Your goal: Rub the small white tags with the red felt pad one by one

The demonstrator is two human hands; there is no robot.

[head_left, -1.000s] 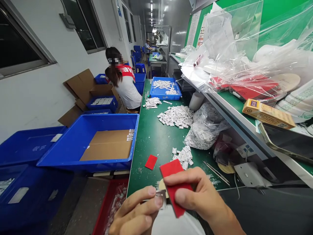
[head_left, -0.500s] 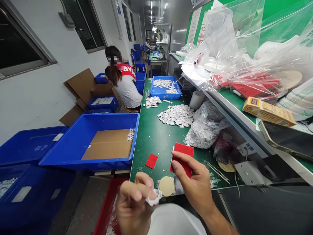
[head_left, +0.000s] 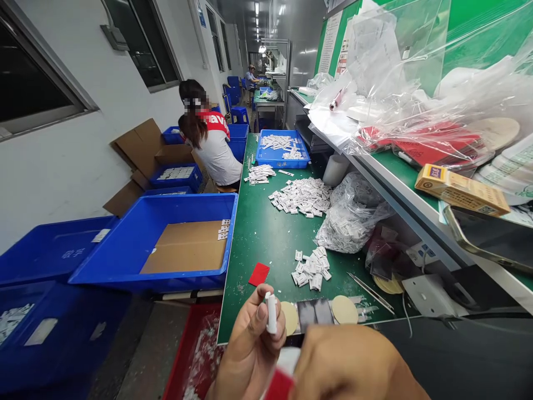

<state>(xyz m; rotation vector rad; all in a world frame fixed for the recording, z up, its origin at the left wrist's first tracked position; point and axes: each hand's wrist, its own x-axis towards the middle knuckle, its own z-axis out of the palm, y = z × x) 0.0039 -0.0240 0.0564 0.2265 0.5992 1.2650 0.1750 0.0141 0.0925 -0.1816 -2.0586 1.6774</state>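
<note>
Near the front edge of the bench, my left hand (head_left: 254, 339) pinches a small white plastic part (head_left: 271, 314) upright between thumb and fingers. My right hand (head_left: 350, 361), blurred and knuckles up, is close on its right. A red sheet (head_left: 280, 384), perhaps sandpaper, sticks out from under my right fingers, just below the left hand. Beyond the hands lies a small pile of white plastic parts (head_left: 312, 269). A smaller red piece (head_left: 259, 274) lies flat on the green bench (head_left: 250, 233). Cream discs (head_left: 345, 309) sit along the bench edge.
Tweezers (head_left: 372, 293) lie at the right. Farther back are a larger heap of white parts (head_left: 300, 197), a plastic bag (head_left: 352, 216) and a blue tray (head_left: 283, 162). A large blue bin (head_left: 154, 280) stands left; a co-worker (head_left: 214, 147) sits beyond. A cluttered shelf (head_left: 387, 183) overhangs the right.
My right hand has lifted the red sheet off the small pile and brought it toward me, uncovering the parts. The left hand has risen slightly and turned, with the white part upright.
</note>
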